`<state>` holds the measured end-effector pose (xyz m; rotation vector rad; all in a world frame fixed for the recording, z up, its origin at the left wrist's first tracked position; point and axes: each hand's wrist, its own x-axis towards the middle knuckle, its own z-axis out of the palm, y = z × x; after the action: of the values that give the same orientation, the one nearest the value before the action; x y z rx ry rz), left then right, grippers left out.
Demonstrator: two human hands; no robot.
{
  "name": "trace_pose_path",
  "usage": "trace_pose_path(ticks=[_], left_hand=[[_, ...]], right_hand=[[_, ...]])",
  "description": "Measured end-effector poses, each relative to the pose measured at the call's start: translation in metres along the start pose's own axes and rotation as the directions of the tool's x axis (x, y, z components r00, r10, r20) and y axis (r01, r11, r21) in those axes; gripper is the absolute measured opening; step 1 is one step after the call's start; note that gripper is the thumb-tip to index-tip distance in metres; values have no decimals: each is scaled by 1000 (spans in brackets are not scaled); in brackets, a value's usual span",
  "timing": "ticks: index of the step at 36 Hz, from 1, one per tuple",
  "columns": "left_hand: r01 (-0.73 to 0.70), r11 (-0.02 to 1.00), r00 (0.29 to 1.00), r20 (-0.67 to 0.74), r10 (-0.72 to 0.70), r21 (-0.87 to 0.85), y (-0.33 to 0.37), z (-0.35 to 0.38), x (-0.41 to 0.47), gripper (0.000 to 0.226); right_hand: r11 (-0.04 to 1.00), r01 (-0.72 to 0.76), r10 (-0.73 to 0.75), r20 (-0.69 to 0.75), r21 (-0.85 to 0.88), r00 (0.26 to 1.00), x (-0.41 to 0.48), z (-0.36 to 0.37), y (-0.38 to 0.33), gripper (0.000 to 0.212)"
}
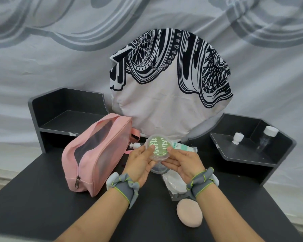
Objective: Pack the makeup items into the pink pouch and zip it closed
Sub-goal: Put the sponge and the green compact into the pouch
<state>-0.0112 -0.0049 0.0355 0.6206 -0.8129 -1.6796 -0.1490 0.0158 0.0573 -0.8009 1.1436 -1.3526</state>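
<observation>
Round case (158,148): clear plastic with a green, white-lettered top, held up above the table (42,206) between both hands, just right of the pouch and apart from it.
Left hand (140,162): grasps the case's left rim, thumb on top, fingers curled beneath.
Right hand (180,163): grasps the right rim the same way – thumb tip on the lid edge, fingers under.
Clear round piece (158,169): sits directly below the held case, partly hidden by the hands; whether it touches the case is unclear.
Pink pouch (96,154): stands on the table left of the hands, dark mesh panel facing right, zipper pull (77,181) hanging at its near end; whether the zip is open cannot be told.
Powder puff (189,213): peach oval, flat on the table beside the right forearm.
Plastic packet (173,184): clear, white pads inside, lying under the right wrist.
Tube (181,147): white and teal, lying behind the right hand.
Small bottle (135,145): on its side between pouch and hands.
Right shelf (243,154): holds a white-capped clear bottle (268,137) and a small white bottle (237,137).
Wrists: grey bands – one on each.
</observation>
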Motion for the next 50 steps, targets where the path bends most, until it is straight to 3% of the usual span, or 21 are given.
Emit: trace_pose_path(ticks=[4,8,11,16,19,22,25,27,31,33,37,41,46,50], left_hand=[[29,999,996,-89,-25,34,-2,-3,-1,23],[32,997,993,-115,-24,66,-2,-6,-1,26],[0,990,994,-106,15,141,1,-5,-1,26],[-28,966,991,-119,61,256,10,0,-2,28],[-108,895,969,-157,193,432,20,5,-3,26],[-201,684,911,-124,394,701,39,8,-9,36],[-231,305,830,24,557,924,67,7,-19,30],[-202,131,795,84,601,971,89,3,-21,32],[87,-164,771,38,636,983,130,-16,-14,25],[203,-245,773,-2,634,948,145,-26,-18,18],[316,-225,810,-138,570,922,155,-47,-29,20],[217,-143,885,-133,445,966,147,-49,-36,24],[109,-49,888,-75,454,993,138,-48,-43,33],[39,189,899,-117,423,981,138,-46,-49,31]], right_hand=[[999,21,-20,-28,48,999,-3,1,-1,21],[1000,10,-10,-23,-18,1000,-5,4,-2,26],[998,48,-49,-26,-37,998,-6,6,-3,30],[994,111,-111,-58,-9,992,-10,10,-6,18],[991,137,-136,-116,0,984,-13,14,-6,15],[988,150,-145,-148,25,978,-17,16,-9,17],[991,130,-125,-131,33,983,-21,16,-12,26],[992,119,-113,-120,46,986,-25,17,-15,31],[992,117,-111,-116,45,987,-30,23,-18,30],[992,118,-114,-109,32,987,-33,27,-19,30],[994,107,-107,-70,6,992,-36,41,-21,33],[994,103,-104,-21,-45,994,-36,53,-19,34],[985,157,-158,-1,-74,988,-40,79,-20,31],[954,195,-194,25,-229,981,-43,101,-20,44]])
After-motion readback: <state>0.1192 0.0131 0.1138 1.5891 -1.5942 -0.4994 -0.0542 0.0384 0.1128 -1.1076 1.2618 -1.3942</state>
